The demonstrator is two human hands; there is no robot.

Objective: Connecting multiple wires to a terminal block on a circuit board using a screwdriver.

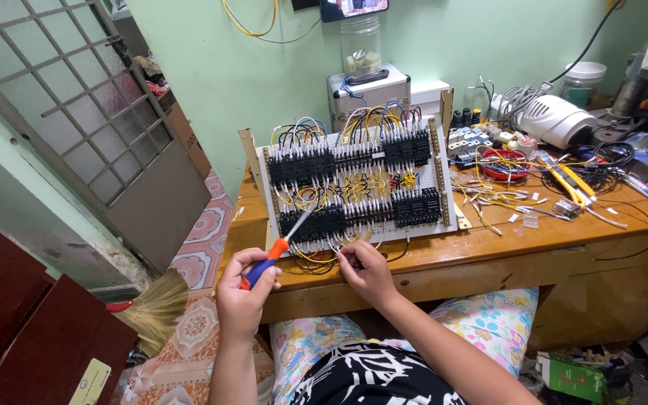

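A: Lower left of centre: what is your left hand [243,296] gripping?

B: I am closing it round the orange-and-blue handle of the screwdriver [277,252], with the thin shaft pointing up-right at a black relay block [311,223]. It is probably light and stiff; I judge the ribbed handle the right place to hold it, not the slick shaft.

A: And at centre?

B: My right hand [365,271] is pinching a white wire [339,250] at the lower edge of the white wiring panel [358,184], which is leaning on the wooden desk [489,251]. The wire is likely soft and springy, so I am gripping close to its end.

A: Right of frame?

B: Loose wire offcuts [500,196] are lying well apart from my hands.
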